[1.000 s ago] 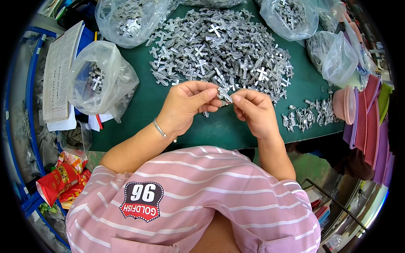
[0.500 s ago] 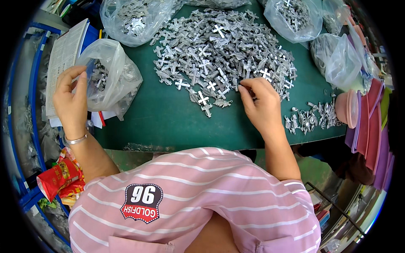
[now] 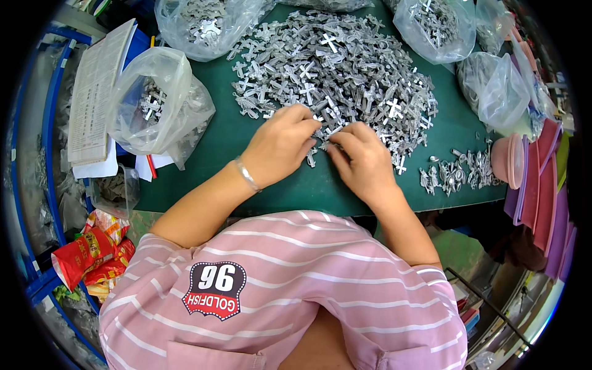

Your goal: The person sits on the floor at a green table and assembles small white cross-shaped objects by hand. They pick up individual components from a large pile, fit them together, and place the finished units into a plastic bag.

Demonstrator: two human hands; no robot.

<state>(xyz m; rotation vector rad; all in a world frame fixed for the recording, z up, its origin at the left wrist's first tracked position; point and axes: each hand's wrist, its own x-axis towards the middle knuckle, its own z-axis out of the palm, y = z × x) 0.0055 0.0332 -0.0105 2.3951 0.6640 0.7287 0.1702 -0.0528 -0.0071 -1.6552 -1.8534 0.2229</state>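
A wide heap of small silver-grey metal pendants (image 3: 351,68), many shaped like crosses, lies on the green tabletop (image 3: 216,179). My left hand (image 3: 279,147), with a bangle on its wrist, is at the heap's near edge, fingers curled and thumb close to the index finger. Just right of it, my right hand (image 3: 365,161) works at the same edge, its thumb and index finger drawn together. Some pendants lie right by the fingertips. Whatever each hand pinches is too small or hidden to make out.
On the left stands an open clear plastic bag (image 3: 196,106) with pendants in it, beside a printed sheet (image 3: 98,92). More filled bags (image 3: 435,37) line the back. Small sorted metal pieces (image 3: 453,176) lie at right, next to a pink tub (image 3: 507,161).
My left hand has swung right from the open bag to the heap's near edge. My right hand has shifted slightly left and down, and the hands are now close together.
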